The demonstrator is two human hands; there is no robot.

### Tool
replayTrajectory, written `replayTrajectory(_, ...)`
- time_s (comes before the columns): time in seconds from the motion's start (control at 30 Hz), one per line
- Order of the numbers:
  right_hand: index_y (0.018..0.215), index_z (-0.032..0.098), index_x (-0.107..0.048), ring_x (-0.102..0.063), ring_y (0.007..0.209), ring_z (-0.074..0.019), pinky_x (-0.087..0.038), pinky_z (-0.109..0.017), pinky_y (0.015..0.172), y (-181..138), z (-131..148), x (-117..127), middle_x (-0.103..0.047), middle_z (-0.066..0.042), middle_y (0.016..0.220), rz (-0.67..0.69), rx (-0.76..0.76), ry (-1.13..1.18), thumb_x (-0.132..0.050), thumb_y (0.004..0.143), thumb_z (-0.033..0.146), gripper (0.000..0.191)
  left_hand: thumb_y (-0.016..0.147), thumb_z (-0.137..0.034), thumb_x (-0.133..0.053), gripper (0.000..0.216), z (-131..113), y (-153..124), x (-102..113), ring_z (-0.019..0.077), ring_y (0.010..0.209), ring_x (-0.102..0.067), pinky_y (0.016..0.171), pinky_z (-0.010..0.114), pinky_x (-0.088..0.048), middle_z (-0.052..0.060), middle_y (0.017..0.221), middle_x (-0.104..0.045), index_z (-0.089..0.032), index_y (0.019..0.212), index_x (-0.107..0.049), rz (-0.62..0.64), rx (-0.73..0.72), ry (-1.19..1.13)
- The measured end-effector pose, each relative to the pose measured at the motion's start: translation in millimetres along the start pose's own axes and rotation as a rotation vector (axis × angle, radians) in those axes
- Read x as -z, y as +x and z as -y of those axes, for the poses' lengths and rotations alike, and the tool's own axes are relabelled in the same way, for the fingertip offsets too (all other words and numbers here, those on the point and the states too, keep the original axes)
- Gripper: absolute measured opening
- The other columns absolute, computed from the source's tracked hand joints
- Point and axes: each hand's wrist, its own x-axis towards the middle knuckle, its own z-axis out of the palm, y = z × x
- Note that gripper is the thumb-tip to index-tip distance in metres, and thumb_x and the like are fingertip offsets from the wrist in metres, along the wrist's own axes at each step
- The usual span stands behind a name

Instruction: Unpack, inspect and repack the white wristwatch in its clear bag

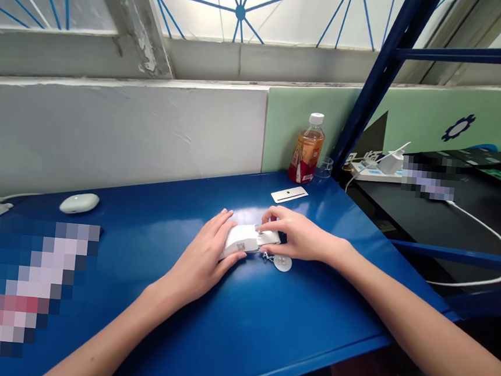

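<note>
Left hand (203, 248) and right hand (300, 233) have fingers clamped on a white device (241, 237) between back and front edges of the worktop (301, 315).

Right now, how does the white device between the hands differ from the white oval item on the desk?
The white device is long and boxy; the white oval item is rounded.
The white device bears a square printed code; the white oval item shows no print.
The left hand and right hand hold the white device; neither touches the white oval item.
Both are white.
</note>
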Motion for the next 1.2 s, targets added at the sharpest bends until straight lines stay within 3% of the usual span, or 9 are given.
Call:
replayTrajectory(0.17, 0.102, 0.018, -0.07, -0.059, 0.094, -0.0225, -0.048, -0.035, 0.077, 1.5, 4.0, -5.2, -0.063, -0.011, 0.109, 0.032, 0.021, -0.012, -0.07, 0.085, 0.027, 0.02, 0.098, -0.048, -0.049, 0.045, -3.1, 0.0, 0.7, 0.0318, 0.147, -0.028, 0.115, 0.051, -0.035, 0.017, 0.154, -0.039, -0.019, 0.132, -0.046, 0.009, 0.015, 0.012)
replayTrajectory(0.27, 0.099, 0.017, -0.066, -0.059, 0.096, -0.0231, -0.047, -0.034, 0.077, 2.3, 7.1, -0.7, -0.063, -0.012, 0.113, 0.042, -0.004, -0.028, -0.072, 0.079, 0.021, 0.021, 0.098, -0.049, -0.049, 0.049, -3.7, 1.2, 1.3, 0.0315, 0.148, -0.028, 0.115, 0.052, -0.034, 0.018, 0.154, -0.039, -0.018, 0.135, -0.043, 0.032, 0.01, 0.032)
replayTrajectory(0.37, 0.099, 0.017, -0.063, -0.059, 0.085, -0.0203, -0.043, -0.03, 0.069, 2.5, 8.6, 4.6, -0.066, -0.008, 0.099, 0.064, -0.064, -0.022, -0.072, 0.074, 0.015, 0.027, 0.098, -0.051, -0.047, 0.051, -2.2, 2.2, 1.6, 0.0307, 0.148, -0.026, 0.115, 0.053, -0.033, 0.019, 0.155, -0.038, -0.018, 0.137, -0.042, 0.036, 0.014, 0.032)
replayTrajectory(0.5, 0.102, 0.019, -0.062, -0.057, 0.073, -0.0158, -0.038, -0.026, 0.064, 1.9, 7.3, 10.0, -0.067, -0.002, 0.086, 0.079, -0.091, 0.089, -0.065, 0.079, 0.013, 0.024, 0.099, -0.053, -0.045, 0.053, 2.4, 2.1, 2.5, 0.0298, 0.149, -0.024, 0.116, 0.051, -0.033, 0.019, 0.156, -0.035, -0.016, 0.137, -0.041, 0.026, 0.042, 0.011)
replayTrajectory(0.67, 0.105, 0.018, -0.064, -0.059, 0.079, -0.0171, -0.042, -0.028, 0.07, 3.0, 5.5, 14.6, -0.069, -0.004, 0.095, -0.046, -0.121, 0.256, -0.062, 0.083, 0.018, 0.023, 0.097, -0.053, -0.047, 0.051, 4.4, 1.9, 6.6, 0.0322, 0.146, -0.03, 0.113, 0.052, -0.036, 0.017, 0.155, -0.037, -0.02, 0.136, -0.042, -0.012, 0.06, 0.0)
replayTrajectory(0.83, 0.096, 0.018, -0.067, -0.059, 0.078, -0.0164, -0.045, -0.029, 0.071, 5.1, -1.3, 18.4, -0.067, -0.004, 0.095, -0.227, -0.225, 0.463, -0.062, 0.08, 0.021, 0.017, 0.097, -0.051, -0.049, 0.05, 0.2, 2.4, 11.6, 0.0334, 0.141, -0.039, 0.11, 0.052, -0.039, 0.014, 0.151, -0.043, -0.022, 0.136, -0.042, -0.077, 0.07, -0.025)
replayTrajectory(0.97, 0.095, 0.019, -0.067, -0.05, 0.061, -0.0115, -0.041, -0.026, 0.058, 5.7, -9.3, 17.3, -0.065, -0.002, 0.085, -0.3, -0.307, 0.711, -0.063, 0.077, 0.025, 0.019, 0.097, -0.049, -0.05, 0.048, -4.9, 2.3, 13.4, 0.0325, 0.138, -0.042, 0.109, 0.049, -0.041, 0.014, 0.148, -0.045, -0.021, 0.135, -0.042, -0.091, 0.067, -0.056)
replayTrajectory(1.2, 0.082, 0.019, -0.064, -0.037, 0.051, -0.0093, -0.03, -0.026, 0.051, 7.9, -11.4, 22.7, -0.052, 0.003, 0.062, -0.488, -0.367, 1.129, -0.067, 0.072, 0.029, 0.015, 0.096, -0.05, -0.051, 0.051, -3.8, -0.8, 12.1, 0.0328, 0.138, -0.042, 0.111, 0.05, -0.04, 0.015, 0.148, -0.044, -0.02, 0.136, -0.043, -0.084, 0.087, -0.069)
